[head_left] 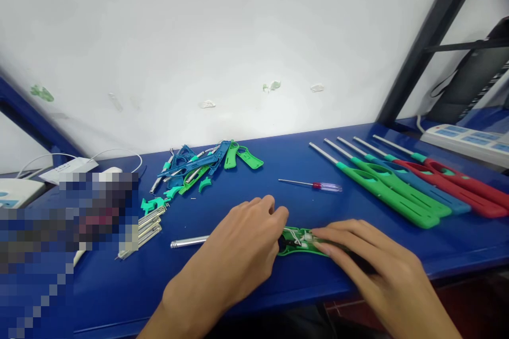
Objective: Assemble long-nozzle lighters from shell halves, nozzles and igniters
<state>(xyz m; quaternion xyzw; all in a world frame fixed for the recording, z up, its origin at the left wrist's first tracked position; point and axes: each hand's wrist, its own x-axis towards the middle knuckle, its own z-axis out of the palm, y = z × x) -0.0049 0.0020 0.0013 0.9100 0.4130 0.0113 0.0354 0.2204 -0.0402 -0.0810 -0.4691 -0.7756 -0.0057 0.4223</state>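
Note:
A long-necked green gas lighter [302, 248] lies opened on the blue table, its inner wires and white parts showing in the handle half. Its metal tube [190, 242] sticks out to the left. My left hand [244, 241] is curled over the middle of the lighter, hiding the join of tube and handle; its fingertips are partly hidden. On the other side, my right hand [369, 254] pinches the handle end, thumb and fingertips at the white inner parts. What lies under the right palm cannot be seen.
A screwdriver [328, 187] lies beyond my hands. Several whole lighters [397, 190] are lined up at the right, near a power strip [469, 140]. Loose blue and green shells [199, 164], teal triggers [153, 204] and clear tubes [145, 233] lie at the left, beside a blurred-out area.

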